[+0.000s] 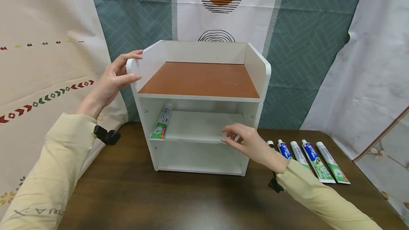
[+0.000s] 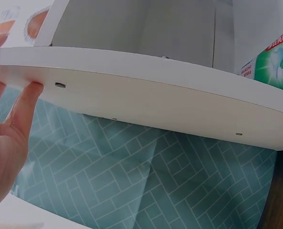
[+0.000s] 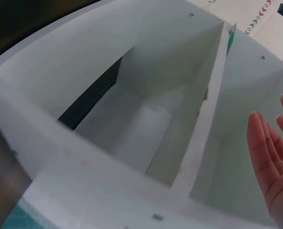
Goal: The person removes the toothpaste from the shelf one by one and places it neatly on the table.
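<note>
A white shelf unit (image 1: 204, 52) with a brown top board stands on the dark table. Its left side panel, near the top front corner, is held by my left hand (image 1: 112, 81), thumb and fingers on either side of the edge. In the left wrist view, fingertips (image 2: 31, 88) touch the panel's outer face. My right hand (image 1: 247, 141), fingers loosely bent and holding nothing, hovers before the right part of the middle shelf (image 1: 201, 125). One toothpaste tube (image 1: 162, 121) lies at that shelf's left end, its cap toward the back; the left wrist view shows its green printed end (image 2: 277, 62).
Several toothpaste tubes lie in a row on the table (image 1: 143, 201) to the right, among them a blue and green one (image 1: 317, 162) and a white and green one (image 1: 333, 164). The right forearm partly hides the row. Patterned cloths (image 1: 134, 17) hang behind and beside.
</note>
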The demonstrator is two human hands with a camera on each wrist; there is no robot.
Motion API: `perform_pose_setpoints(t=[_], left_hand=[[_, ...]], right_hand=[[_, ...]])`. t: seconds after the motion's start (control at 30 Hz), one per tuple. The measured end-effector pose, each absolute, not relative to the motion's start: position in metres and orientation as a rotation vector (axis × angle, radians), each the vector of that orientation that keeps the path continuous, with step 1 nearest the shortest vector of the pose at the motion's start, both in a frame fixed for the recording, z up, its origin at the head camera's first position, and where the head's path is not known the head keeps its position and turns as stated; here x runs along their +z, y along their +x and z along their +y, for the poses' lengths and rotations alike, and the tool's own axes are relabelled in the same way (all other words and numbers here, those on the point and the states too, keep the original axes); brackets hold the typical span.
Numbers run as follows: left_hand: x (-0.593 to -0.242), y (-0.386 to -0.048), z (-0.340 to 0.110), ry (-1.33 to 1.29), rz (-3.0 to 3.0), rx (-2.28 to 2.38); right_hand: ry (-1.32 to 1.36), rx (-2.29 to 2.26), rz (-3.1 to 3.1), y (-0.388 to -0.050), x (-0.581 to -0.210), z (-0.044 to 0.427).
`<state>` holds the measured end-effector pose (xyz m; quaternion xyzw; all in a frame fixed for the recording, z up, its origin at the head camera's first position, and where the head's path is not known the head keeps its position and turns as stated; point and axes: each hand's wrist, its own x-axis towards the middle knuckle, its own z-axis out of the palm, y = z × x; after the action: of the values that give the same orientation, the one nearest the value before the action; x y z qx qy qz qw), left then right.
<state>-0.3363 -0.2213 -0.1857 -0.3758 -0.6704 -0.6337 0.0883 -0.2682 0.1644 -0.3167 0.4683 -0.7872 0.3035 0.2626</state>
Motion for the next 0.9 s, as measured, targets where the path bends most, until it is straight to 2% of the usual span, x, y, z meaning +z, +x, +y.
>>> perform_pose_setpoints(t=[0.27,0.57,0.9], left_hand=[[-0.186,-0.336,-0.223,-1.106,-2.003,-1.872],[-0.187,-0.336,-0.220,-1.108,-2.008,-1.874],[-0.187,-0.337,-0.222,-1.111,-1.999,-1.865]], right_hand=[[1.257,0.870,-2.155,-0.283,-0.306,0.131],[1.373,0.908,-2.109,-0.299,-0.300,0.087],[1.306,0.948,-2.315,-0.315,-0.297,0.043]])
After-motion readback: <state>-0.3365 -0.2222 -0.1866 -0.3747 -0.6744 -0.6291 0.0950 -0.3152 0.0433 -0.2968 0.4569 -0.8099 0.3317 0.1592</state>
